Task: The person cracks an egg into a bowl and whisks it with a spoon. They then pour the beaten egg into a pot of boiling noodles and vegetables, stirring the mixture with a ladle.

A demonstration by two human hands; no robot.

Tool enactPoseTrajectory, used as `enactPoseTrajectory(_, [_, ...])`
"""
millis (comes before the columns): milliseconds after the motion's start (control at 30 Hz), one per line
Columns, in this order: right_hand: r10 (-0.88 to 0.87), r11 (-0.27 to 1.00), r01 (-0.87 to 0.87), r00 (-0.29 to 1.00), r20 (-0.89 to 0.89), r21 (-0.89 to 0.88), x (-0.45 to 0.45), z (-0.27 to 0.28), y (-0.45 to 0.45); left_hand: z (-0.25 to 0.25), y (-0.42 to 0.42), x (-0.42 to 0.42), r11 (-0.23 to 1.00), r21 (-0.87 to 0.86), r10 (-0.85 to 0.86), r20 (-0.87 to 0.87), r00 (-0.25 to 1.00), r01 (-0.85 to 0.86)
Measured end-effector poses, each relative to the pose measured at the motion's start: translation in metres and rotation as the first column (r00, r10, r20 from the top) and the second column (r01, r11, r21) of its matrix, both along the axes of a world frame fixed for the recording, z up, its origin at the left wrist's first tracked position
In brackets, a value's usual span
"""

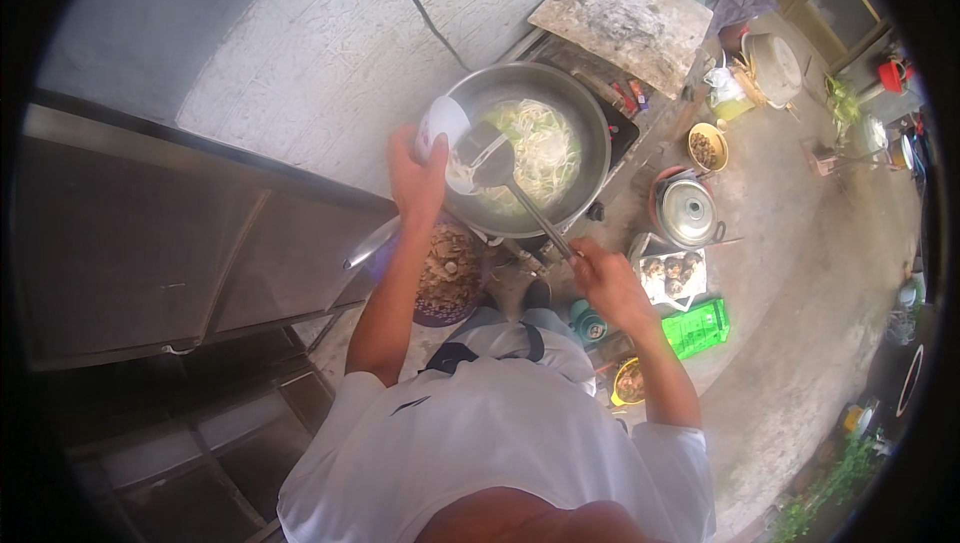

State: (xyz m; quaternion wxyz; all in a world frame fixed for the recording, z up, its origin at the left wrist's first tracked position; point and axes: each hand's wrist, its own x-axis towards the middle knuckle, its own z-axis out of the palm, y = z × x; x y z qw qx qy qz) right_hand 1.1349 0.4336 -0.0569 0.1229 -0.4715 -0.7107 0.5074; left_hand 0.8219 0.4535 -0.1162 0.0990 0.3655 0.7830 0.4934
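Observation:
A large metal wok stands on the stove in front of me. In it lies a heap of pale noodle-like strands with green pieces, in some liquid. My left hand grips a white bowl, tilted over the wok's left side. The long handle of a metal spatula is in my right hand. The spatula's blade reaches to the bowl's mouth, with a few pale strands by it. Whether blade and bowl touch, I cannot tell.
A basin of brown pieces sits below my left forearm, beside the wok's handle. To the right are a lidded pot, a bowl of brown bits, a white tray of round items, a green bag and a teal canister.

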Motion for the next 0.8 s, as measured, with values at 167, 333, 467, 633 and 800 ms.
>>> enactPoseTrajectory(167, [0.032, 0.995, -0.025, 0.998, -0.062, 0.098, -0.007, -0.011, 0.000, 0.037, 0.000, 0.000, 0.980, -0.196, -0.016, 0.132, 0.991, 0.042])
enactPoseTrajectory(333, [-0.013, 0.957, 0.019, 1.000, -0.023, 0.290, -0.018, -0.028, 0.003, 0.053, 0.009, -0.023, 0.948, -0.290, -0.101, 0.125, 0.987, 0.134])
enactPoseTrajectory(467, [-0.059, 0.934, 0.064, 0.998, -0.023, 0.350, -0.018, -0.034, 0.002, 0.062, 0.015, -0.032, 0.932, -0.337, -0.114, 0.081, 0.990, 0.135])
enactPoseTrajectory(633, [-0.082, 0.952, 0.085, 0.996, -0.022, 0.294, -0.010, -0.030, 0.003, 0.068, 0.019, -0.032, 0.924, -0.358, -0.119, 0.066, 0.991, 0.135])
enactPoseTrajectory(800, [-0.042, 0.986, 0.056, 0.995, -0.092, 0.158, -0.002, -0.027, 0.006, 0.069, 0.022, -0.027, 0.916, -0.381, -0.109, 0.056, 0.992, 0.122])
